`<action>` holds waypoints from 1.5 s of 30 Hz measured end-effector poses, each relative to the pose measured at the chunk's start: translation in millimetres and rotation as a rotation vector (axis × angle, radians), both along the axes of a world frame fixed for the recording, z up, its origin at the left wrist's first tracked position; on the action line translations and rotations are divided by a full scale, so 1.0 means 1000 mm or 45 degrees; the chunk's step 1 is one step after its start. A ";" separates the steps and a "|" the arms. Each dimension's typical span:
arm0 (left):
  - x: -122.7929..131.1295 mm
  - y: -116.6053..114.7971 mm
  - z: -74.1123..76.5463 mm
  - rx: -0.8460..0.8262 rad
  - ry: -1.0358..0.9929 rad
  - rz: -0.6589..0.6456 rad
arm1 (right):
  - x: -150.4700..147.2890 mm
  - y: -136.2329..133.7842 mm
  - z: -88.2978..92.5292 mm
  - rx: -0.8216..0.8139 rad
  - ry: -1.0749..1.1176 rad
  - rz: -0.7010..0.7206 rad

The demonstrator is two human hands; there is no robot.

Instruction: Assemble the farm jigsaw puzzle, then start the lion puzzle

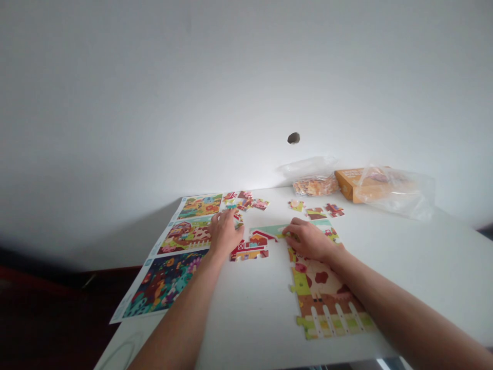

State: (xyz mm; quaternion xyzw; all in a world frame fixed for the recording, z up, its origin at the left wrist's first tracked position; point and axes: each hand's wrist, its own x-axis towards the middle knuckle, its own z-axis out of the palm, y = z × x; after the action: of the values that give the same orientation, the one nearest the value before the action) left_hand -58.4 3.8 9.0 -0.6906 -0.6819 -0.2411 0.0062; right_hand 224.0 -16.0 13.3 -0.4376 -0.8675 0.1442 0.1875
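On a white table (250, 318) lies a partly joined farm jigsaw. Its right section (325, 303) shows a cow and a white fence. A smaller joined part with a red barn (252, 245) lies in the middle. My right hand (310, 240) rests palm down on the top of the right section, fingers curled, fingertips pinching a piece at the barn part's green edge. My left hand (224, 232) lies over loose pieces left of the barn, fingers bent down onto them.
A long reference sheet (165, 280) with three printed pictures lies along the left table edge. Loose pieces (246, 201) and more pieces (316, 211) are scattered behind. An orange box (348, 184) and clear plastic bags (396, 192) stand at the back right.
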 end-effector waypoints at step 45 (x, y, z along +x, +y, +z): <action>0.045 -0.019 0.001 0.066 -0.497 -0.831 | -0.023 -0.005 -0.006 -0.437 1.072 -0.087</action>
State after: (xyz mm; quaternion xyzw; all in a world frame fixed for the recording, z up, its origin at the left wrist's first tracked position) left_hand -13.0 -14.8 10.0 -0.8120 -0.4081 -0.3748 -0.1835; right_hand 200.7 -20.6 6.9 -0.3941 -0.6643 0.4451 0.4532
